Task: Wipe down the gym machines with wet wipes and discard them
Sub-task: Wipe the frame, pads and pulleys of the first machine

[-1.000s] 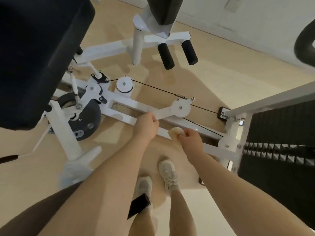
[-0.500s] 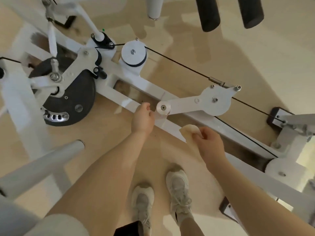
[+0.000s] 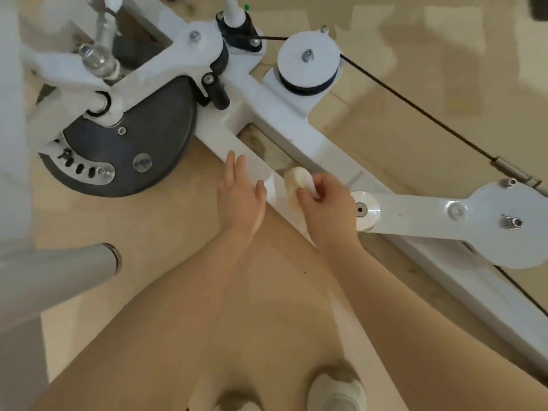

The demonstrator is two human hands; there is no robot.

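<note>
A: Where the white frame rail (image 3: 258,170) runs down from the centre of the frame toward the lower right, what is the right hand (image 3: 329,212) doing?

B: Its grip is curled round a bunched wet wipe (image 3: 298,180), which is pressed onto the rail just left of the silver pivot disc (image 3: 364,210).

A: And the left hand (image 3: 241,197)?

B: Its grip is wide, fingers straight and together, holding nothing, just left of the wipe at the rail's near edge.

A: What surrounds them?

B: A dark cam wheel (image 3: 130,149) at the left, a white pulley (image 3: 308,65) at the upper centre with a black cable (image 3: 415,108) running toward the right edge, and a pale shoe (image 3: 338,390) on the wooden floor (image 3: 178,232) at the bottom.
</note>
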